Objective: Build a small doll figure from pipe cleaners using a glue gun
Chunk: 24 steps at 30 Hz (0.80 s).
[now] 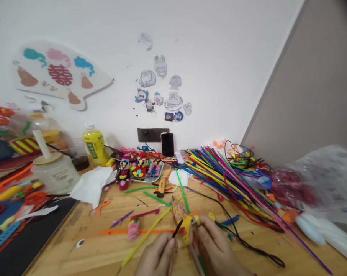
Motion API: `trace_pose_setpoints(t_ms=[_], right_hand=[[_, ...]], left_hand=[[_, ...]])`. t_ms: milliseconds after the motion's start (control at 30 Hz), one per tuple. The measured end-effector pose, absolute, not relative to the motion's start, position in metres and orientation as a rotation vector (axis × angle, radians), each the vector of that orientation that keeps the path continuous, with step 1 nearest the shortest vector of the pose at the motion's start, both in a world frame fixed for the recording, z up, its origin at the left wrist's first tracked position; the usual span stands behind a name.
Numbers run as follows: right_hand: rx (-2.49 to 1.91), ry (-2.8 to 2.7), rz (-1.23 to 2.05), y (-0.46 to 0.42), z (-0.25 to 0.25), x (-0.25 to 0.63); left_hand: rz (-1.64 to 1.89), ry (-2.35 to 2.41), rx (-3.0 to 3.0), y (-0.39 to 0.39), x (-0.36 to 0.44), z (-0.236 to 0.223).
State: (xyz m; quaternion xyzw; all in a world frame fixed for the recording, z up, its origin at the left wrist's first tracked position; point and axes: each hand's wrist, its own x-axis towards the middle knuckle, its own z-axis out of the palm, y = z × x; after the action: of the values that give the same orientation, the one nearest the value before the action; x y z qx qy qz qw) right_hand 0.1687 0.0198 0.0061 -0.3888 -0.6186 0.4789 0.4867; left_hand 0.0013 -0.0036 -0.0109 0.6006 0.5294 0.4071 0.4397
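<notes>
My left hand (156,255), low in the middle, is closed on a short, thin black stick (177,228) that slants up to the right. Close by on the right, my right hand (215,245) pinches a small, rounded brownish-grey piece (195,221) between thumb and fingers. A grey rod (197,260) runs down beneath that hand; I cannot tell if it is held. Just beyond both hands lies a yellow object (186,226), partly covered by them, with a speckled pointed part (177,209) at its far end. To the left stands a small pink fuzzy roll (133,229).
A big bundle of coloured pipe cleaners (219,176) spreads across the right. Several small dolls (140,165) stand on a tray at the back, near a phone (167,145) and a yellow-labelled bottle (94,145). A black cord (233,230) loops at right. A glass jar (57,174) stands left.
</notes>
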Motion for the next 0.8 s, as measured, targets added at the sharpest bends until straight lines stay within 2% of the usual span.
trace_pose_setpoints(t_ms=[233,467,800], right_hand=[[-1.031,-1.277,1.058,0.025,0.004,0.168],[-1.072,-1.417,0.979,0.03,0.012,0.163],[-0.959,-1.451,1.043,0.023,0.019,0.166]], left_hand=[[0.942,1.345,1.679,-0.005,-0.001,0.002],[0.842,1.27,1.852,-0.007,-0.001,0.004],[0.809,1.302,1.845,-0.007,0.001,0.006]])
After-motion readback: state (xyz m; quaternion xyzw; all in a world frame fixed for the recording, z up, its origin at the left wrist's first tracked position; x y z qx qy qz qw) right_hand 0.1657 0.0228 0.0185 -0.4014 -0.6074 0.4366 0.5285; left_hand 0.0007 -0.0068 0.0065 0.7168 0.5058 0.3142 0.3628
